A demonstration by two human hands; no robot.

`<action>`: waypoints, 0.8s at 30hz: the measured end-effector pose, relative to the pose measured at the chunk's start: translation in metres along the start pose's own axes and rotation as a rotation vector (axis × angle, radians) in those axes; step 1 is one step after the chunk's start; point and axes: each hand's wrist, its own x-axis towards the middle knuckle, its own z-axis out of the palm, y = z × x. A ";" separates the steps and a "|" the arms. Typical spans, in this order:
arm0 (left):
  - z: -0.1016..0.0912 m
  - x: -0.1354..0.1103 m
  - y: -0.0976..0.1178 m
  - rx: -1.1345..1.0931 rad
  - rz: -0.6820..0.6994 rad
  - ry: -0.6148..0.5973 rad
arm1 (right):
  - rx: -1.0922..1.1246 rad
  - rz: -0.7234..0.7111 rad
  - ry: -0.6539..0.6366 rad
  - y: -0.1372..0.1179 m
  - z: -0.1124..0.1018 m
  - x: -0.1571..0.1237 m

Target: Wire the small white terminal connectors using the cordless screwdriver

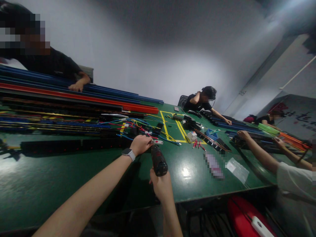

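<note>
My right hand [161, 186] is wrapped round the grip of a black power drill [158, 161], whose body points away from me over the green table. Just past the drill's front end, my left hand [142, 144], with a watch on its wrist, is closed at a small white part with a red mark [158, 142]. The fingers hide much of that part, and where the drill's tip meets it cannot be made out. Directly beyond the left hand lies a tangle of blue, red and yellow wires [138, 123]. A long black rail [74, 147] extends leftward from the hand.
Long blue and orange-red rails [138, 107] fill the table's left side. Right of the drill are red-handled small parts [196, 144], a white block [191, 136], a blue box [212, 133] and a clear plastic bag [237, 170]. Other people sit around the table, one reaching in from the right.
</note>
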 end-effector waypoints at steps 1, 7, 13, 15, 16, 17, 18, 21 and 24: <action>0.001 0.000 0.000 0.000 0.000 -0.001 | 0.002 -0.004 -0.001 0.000 0.000 0.000; 0.003 0.000 -0.001 -0.007 -0.003 0.011 | 0.015 -0.011 0.009 0.003 0.001 0.000; 0.002 0.000 -0.001 -0.011 -0.002 0.012 | 0.017 0.000 0.003 0.001 0.000 0.000; 0.003 0.000 -0.001 -0.014 -0.003 0.017 | 0.021 0.003 0.004 0.001 0.000 0.000; 0.003 0.000 -0.001 -0.013 -0.007 0.018 | 0.021 0.002 0.005 0.001 0.000 0.000; 0.003 0.000 -0.001 -0.011 -0.009 0.019 | 0.021 0.001 0.005 0.002 0.000 0.000; 0.003 0.000 -0.001 -0.007 -0.009 0.018 | 0.021 0.000 0.004 0.002 0.000 0.000; 0.004 0.000 -0.002 0.001 -0.002 0.012 | 0.024 -0.001 0.004 0.003 0.000 0.000; 0.003 0.000 -0.002 -0.004 -0.003 0.013 | 0.021 0.001 0.009 0.002 0.000 0.000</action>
